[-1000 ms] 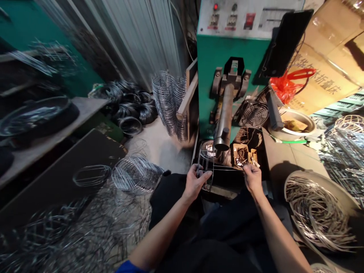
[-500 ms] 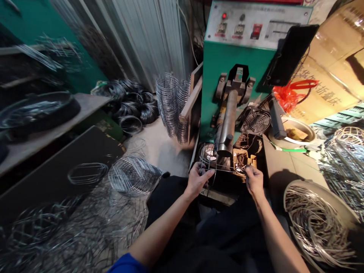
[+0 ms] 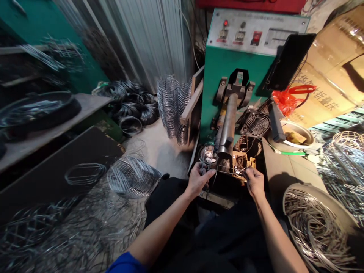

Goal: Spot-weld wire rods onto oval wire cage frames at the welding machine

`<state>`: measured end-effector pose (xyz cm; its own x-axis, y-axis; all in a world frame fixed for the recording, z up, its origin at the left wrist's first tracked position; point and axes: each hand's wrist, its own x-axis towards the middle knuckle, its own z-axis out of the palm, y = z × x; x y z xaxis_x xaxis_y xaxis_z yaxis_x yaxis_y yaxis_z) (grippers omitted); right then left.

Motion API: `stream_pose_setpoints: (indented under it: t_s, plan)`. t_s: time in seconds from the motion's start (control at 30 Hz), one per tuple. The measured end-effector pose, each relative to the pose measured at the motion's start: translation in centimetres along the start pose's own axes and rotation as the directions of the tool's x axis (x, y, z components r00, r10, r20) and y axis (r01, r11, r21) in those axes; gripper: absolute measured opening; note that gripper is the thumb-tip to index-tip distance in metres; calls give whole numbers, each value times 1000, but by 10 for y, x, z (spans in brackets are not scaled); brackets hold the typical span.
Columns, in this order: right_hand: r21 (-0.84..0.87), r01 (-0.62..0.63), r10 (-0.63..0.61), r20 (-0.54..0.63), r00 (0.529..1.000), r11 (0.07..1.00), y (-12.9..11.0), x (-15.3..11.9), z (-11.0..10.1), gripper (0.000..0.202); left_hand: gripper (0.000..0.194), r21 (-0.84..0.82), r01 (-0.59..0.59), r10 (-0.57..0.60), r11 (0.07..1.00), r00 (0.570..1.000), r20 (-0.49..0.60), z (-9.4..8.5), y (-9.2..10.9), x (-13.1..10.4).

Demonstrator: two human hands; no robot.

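My left hand (image 3: pixel 200 178) is closed on the left part of a thin wire frame (image 3: pixel 224 170), just below the end of a metal cylinder (image 3: pixel 229 127). At the frame's right end, my right hand (image 3: pixel 254 181) pinches the wire. The cylinder juts toward me from a green machine (image 3: pixel 239 57) with a red light lit on its panel. Curved wires of the frame show between my left hand and the cylinder; their lower part is lost against the dark background. A tray holding small parts (image 3: pixel 241 161) lies beneath the cylinder.
Stacked wire rings (image 3: pixel 169 106) stand left of the machine beside a wooden bar (image 3: pixel 192 100). A bundle of wire frames (image 3: pixel 132 177) sits on the floor at left. At right are a basin of cut wires (image 3: pixel 315 220), a white bucket (image 3: pixel 308 138) and a cardboard box (image 3: pixel 335 60).
The camera view has tilted slightly up, so the machine appears a little lower. Both hands keep their grip on the wire frame, almost in the same place.
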<state>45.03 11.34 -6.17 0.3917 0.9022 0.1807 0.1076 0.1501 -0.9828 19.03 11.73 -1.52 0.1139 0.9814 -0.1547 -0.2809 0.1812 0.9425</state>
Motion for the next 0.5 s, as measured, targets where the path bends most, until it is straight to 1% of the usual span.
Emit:
stream_pose_setpoints:
  t_s: [0.1, 0.2, 0.27, 0.33, 0.37, 0.4, 0.43, 0.47, 0.5]
  plan:
    - [23, 11, -10, -31, 999, 1000, -2, 0, 0, 58, 53, 5, 7, -7, 1000, 1000, -15, 1, 1, 1]
    - [22, 14, -13, -38, 999, 1000, -9, -3, 5, 59, 52, 27, -1, 1, 1000, 1000, -21, 0, 5, 2]
    - [-27, 17, -19, -48, 999, 999, -19, -9, 8, 55, 50, 65, 3, -2, 998, 1000, -16, -1, 8, 0]
    - [-120, 41, -44, -28, 999, 992, -27, -15, 3, 45, 50, 113, 16, -12, 994, 999, -30, -3, 10, -3]
    - [-179, 56, -59, -14, 998, 982, -29, -18, -6, 40, 49, 135, 20, -14, 991, 999, -44, -3, 11, -5]
    - [-249, 64, -66, -3, 998, 966, -29, -19, -19, 37, 49, 154, 19, -10, 988, 998, -61, -4, 10, -5]
    - [-341, 51, -59, -14, 998, 939, -27, -21, -39, 36, 49, 160, 13, -1, 987, 997, -73, -4, 9, -5]
    - [-470, -5, -23, -54, 998, 883, -23, -24, -63, 36, 48, 166, -1, 12, 986, 997, -70, -4, 8, -4]
    - [-606, -107, 38, -126, 991, 788, -18, -28, -93, 37, 46, 172, -18, 29, 985, 998, -63, -3, 6, -2]
